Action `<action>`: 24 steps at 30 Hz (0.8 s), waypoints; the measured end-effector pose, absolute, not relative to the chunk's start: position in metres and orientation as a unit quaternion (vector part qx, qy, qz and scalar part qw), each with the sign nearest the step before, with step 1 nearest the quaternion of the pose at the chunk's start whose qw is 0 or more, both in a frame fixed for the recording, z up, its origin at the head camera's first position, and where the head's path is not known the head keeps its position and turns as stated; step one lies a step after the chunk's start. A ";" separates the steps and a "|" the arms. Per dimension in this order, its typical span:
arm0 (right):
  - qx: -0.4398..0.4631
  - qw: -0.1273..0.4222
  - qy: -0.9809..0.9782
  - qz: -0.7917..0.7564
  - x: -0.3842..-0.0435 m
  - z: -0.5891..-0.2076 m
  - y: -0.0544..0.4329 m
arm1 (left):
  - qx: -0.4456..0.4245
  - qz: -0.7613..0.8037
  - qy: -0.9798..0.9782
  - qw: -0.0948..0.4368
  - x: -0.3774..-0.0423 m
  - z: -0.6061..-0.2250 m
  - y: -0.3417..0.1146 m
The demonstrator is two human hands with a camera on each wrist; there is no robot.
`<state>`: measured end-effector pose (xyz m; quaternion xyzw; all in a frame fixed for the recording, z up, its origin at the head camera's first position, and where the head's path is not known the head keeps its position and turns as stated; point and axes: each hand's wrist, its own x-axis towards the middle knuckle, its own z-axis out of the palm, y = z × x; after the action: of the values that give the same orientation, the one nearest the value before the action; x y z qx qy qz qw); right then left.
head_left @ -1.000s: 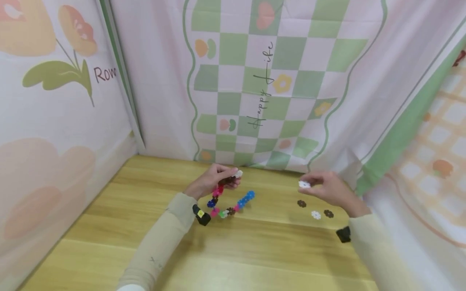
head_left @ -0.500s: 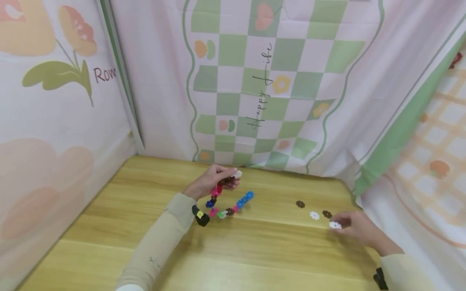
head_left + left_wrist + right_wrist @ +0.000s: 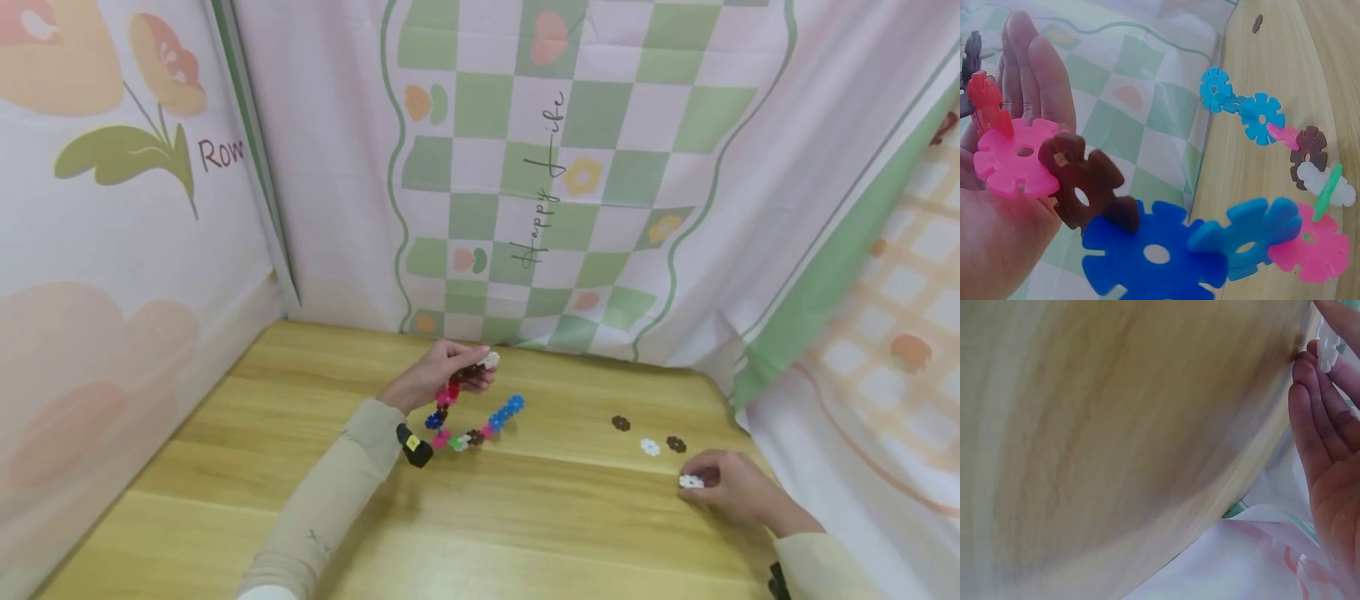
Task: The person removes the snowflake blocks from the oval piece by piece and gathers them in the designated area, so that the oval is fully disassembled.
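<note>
Blue, pink and brown, the notched-disc chain (image 3: 1175, 275) is gripped by left fingers (image 3: 1050, 75); right fingers (image 3: 1308, 422) pinch a white disc (image 3: 1328, 353).

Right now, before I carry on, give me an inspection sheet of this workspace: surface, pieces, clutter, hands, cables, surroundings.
Surface: wood-grain table, lit evenly enough to see the pieces.
Pieces: a multicolored chain of linked flower-shaped pieces; two loose brown pieces and a loose white piece lying on the table.
Clutter: nothing seen.
Left hand: holds one end of the chain; whether the blue end touches the table is unclear.
Right hand: pinches another white piece.
Cables: nothing seen.
Surroundings: checkered "Happy Life" curtain behind; flower-printed panel at left.
</note>
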<state>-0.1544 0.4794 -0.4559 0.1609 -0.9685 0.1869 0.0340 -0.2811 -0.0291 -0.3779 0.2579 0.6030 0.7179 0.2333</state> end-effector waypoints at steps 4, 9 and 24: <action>0.179 0.033 -0.966 0.184 -0.157 -0.454 0.479 | 0.256 0.713 0.610 0.231 -0.281 -0.377 -0.029; 0.194 0.016 -0.967 0.163 -0.163 -0.440 0.469 | 0.254 0.711 0.615 0.231 -0.280 -0.376 -0.029; 0.371 0.227 -0.880 0.191 -0.210 -0.355 0.306 | 0.265 0.701 0.620 0.233 -0.283 -0.377 -0.025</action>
<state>-0.2102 0.3057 -0.3548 0.3706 -0.8803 0.1905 0.2268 -0.2833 -0.0250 -0.3773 0.2649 0.6197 0.7010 0.2335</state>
